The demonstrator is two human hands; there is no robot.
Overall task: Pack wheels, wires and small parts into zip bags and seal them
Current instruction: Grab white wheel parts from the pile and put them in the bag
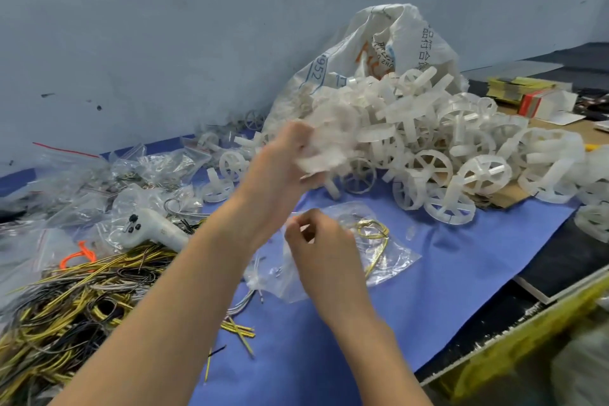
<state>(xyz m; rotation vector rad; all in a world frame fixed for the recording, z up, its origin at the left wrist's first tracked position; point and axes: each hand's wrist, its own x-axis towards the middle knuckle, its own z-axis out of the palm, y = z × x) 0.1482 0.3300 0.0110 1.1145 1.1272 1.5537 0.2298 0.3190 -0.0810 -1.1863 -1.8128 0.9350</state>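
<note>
Two bare forearms reach in from the bottom edge over the blue sheet (329, 356) that covers the counter. On the right hand (321, 242) the fingers (304, 219) are curled and pinch the top edge of a clear zip bag (382, 260), which lies flat on the sheet and holds a coil of yellow wire (372, 231). Further out, the left hand (286, 158) is raised above the counter, its fingers closed round a blurred white clump, seemingly a few wheels (326, 142), at the near edge of the heap. That heap of white spoked plastic wheels (461, 148) spreads across the middle and right of the counter, spilling from a white woven sack (362, 53) with printed lettering that leans against the grey-blue wall (164, 26). To the left of the arms lies a thick tangle of yellow and black wires (66, 306), with an orange tie (79, 255) and a white handheld tool (158, 227) on top of it. Behind these sits a pile of filled clear bags (131, 175). At the far right, beyond the wheels, lie some flat boxes (527, 92).
</note>
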